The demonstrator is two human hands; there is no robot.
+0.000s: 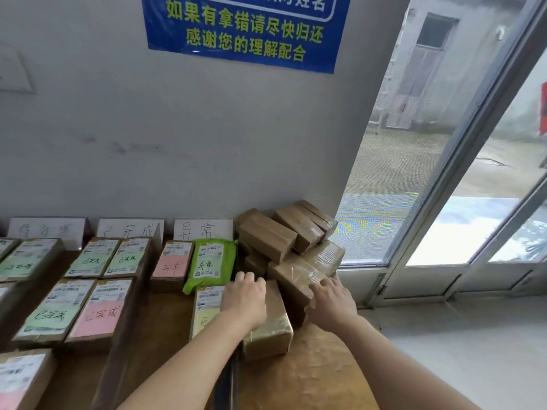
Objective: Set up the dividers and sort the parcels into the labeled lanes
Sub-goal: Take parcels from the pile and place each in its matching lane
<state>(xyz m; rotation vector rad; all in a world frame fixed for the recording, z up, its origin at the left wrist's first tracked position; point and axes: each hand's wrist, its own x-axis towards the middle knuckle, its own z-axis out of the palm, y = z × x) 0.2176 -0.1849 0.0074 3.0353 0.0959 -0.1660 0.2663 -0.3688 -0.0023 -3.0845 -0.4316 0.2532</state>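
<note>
Parcels (268, 236) in plain brown wrap lie heaped against the wall just right of the green pouch (211, 263), several tilted across one another. A long brown box (272, 324) lies lengthwise in front of that heap, nearer to the person than the green pouch and to its right. The left hand (244, 297) rests on the box's far end, fingers bent and close together over the edge; it looks like a hold, though the thumb is hidden. The right hand (331, 303) is further right of the pouch, fingers stretched and slightly apart, lying on a taped box (296, 281) at the front of the heap.

A yellow-labelled parcel (207, 309) sits just in front of the green pouch, partly under the left wrist. A pink-labelled parcel (173, 263) touches the pouch's left side, and more labelled parcels (97, 309) lie in rows further left on the wooden table (165, 324). Behind the pouch, three white hand-lettered cards (204, 229) stand against the wall. Above it hangs a blue notice (242, 28); well to its right is a glass door (444, 173).
</note>
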